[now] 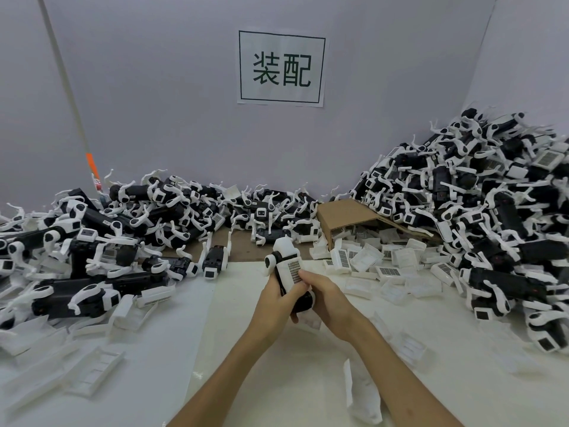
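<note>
I hold one black-and-white toy robot dog body (285, 260) above the middle of the white table. A white cover with a dark grid sticker lies on its upper side. My left hand (274, 300) grips the body from the left and below. My right hand (323, 291) wraps its lower right end, with the thumb pressing on the cover near the grid. The lower end of the toy is hidden between both hands.
A heap of black-and-white toy bodies (92, 241) fills the left, and a taller heap (477, 211) fills the right. Loose white covers (369, 260) spill from a tipped cardboard box (341, 217). White trays (92, 371) lie front left. A paper sign (281, 67) hangs on the wall.
</note>
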`<state>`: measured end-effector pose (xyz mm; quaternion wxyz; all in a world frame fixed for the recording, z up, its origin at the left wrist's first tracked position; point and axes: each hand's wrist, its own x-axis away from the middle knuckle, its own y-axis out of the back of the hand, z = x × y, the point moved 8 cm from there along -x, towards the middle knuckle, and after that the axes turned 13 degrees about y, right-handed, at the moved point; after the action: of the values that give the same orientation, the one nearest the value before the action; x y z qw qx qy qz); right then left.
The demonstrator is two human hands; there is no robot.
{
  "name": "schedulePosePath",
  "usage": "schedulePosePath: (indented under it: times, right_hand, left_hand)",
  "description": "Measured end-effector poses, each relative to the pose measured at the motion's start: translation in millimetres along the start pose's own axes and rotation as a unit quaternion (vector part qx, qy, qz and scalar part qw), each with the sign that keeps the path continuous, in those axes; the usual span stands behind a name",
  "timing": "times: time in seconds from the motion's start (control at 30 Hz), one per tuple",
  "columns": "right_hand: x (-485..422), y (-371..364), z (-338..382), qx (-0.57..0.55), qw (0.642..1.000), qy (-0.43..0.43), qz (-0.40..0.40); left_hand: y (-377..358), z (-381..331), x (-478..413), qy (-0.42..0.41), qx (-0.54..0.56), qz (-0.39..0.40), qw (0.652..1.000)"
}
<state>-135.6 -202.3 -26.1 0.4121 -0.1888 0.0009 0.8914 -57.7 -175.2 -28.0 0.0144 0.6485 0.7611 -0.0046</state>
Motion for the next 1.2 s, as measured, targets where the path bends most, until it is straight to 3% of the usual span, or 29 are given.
schedulePosePath:
  times: [0.3, 0.57, 0.83, 0.93, 1.2]
  right_hand:
    - [-2, 7, -2, 0.038, 0.999, -0.004, 0.021]
    - [-2, 3, -2, 0.055, 0.998, -0.003, 0.022]
    - [2, -5, 4, 0.139, 0.989, 0.034, 0.034]
    - [3, -9, 5, 0.138, 0.989, 0.036, 0.042]
    - [3, -8, 4, 0.110, 0.992, 0.031, 0.053]
  left_hand:
    - [5, 0, 0, 0.002, -0.005, -0.009, 1.000]
    - [5, 7, -1, 0.028, 0.068, 0.001, 0.997]
    - [18, 15, -5, 0.068, 0.087, -0.058, 0.992]
    - [22, 15, -4, 0.064, 0.073, -0.092, 0.991]
    - [22, 13, -4, 0.039, 0.069, -0.095, 0.992]
